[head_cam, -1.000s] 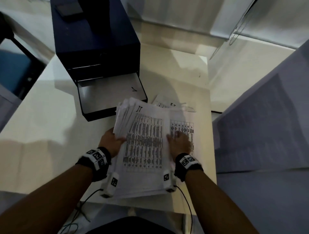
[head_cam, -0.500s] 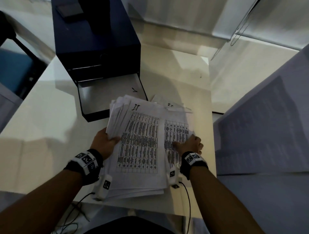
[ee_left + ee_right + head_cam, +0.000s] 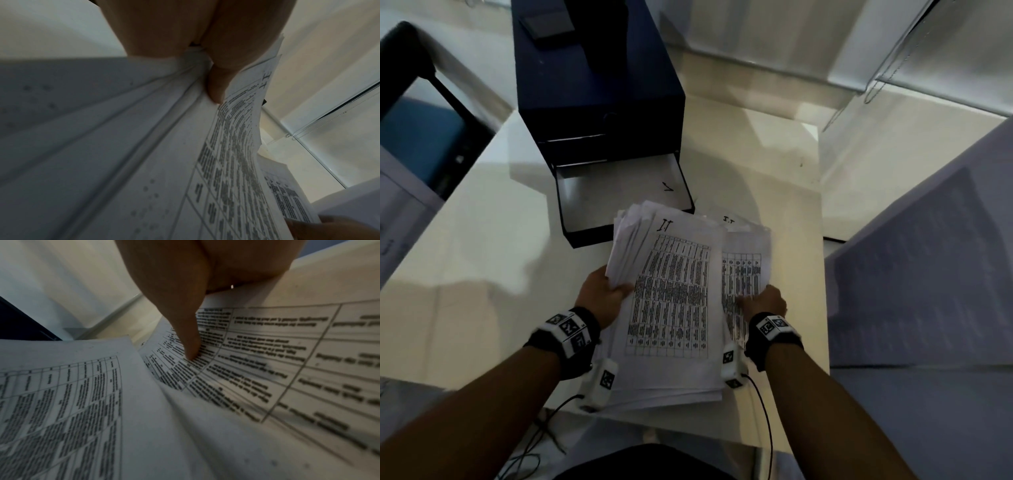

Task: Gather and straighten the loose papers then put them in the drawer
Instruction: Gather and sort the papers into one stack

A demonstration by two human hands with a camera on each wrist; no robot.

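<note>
Gripping the left edge of the stack of papers (image 3: 671, 308), the left hand (image 3: 602, 298) has its thumb on the printed top sheet and its fingers (image 3: 216, 87) tucked in among the fanned sheets, as the left wrist view shows. The stack lies near the front edge of the white table (image 3: 482, 274), its sheets uneven and splayed at the far left corner; the top page carries a printed grid and a handwritten mark at its head. The right hand (image 3: 763, 303) rests on a second printed sheet (image 3: 746, 270) that pokes out from under the stack toward the table's right edge, one straight finger pressing down on the print in the right wrist view; whether the other fingers curl round the sheet's edge cannot be told. Just beyond the stack, toward the far edge, a dark blue drawer unit (image 3: 599, 89) stands with its lowest drawer (image 3: 619, 192) pulled out, a pale sheet lying inside it.
</note>
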